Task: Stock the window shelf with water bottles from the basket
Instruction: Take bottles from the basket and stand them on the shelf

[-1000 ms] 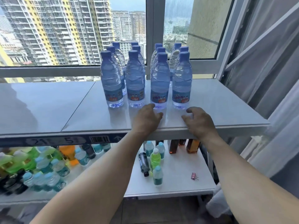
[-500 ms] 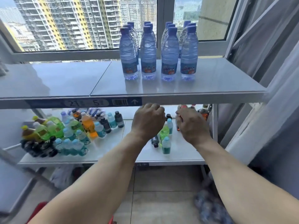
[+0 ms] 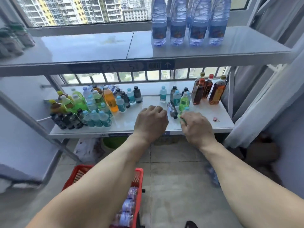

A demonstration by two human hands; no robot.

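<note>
On the top shelf, toward its right end by the window, the water bottles we have stocked so far stand upright in tight rows, touching one another. A second ago our hands rested at that shelf's front edge just before the bottles; now both have dropped and hang in front of the lower shelf, so we judge the last placing done and the reach back for more stock begun. Our left hand has its fingers loosely curled and holds nothing. Our right hand is curled likewise, and though a small green bottle sits just behind its fingers, we see no grip on it. The red basket stands on the floor below our left forearm, with more water bottles lying in it along its right wall.

Around us, the lower shelf is crowded: a cluster of mixed drinks at its left end, small bottles near its middle, one dark bottle lying on its side between our hands, and amber bottles at its right rear corner. A pink clip lies near the right front corner. Nothing blocks the basket, though our left arm covers much of it.
</note>
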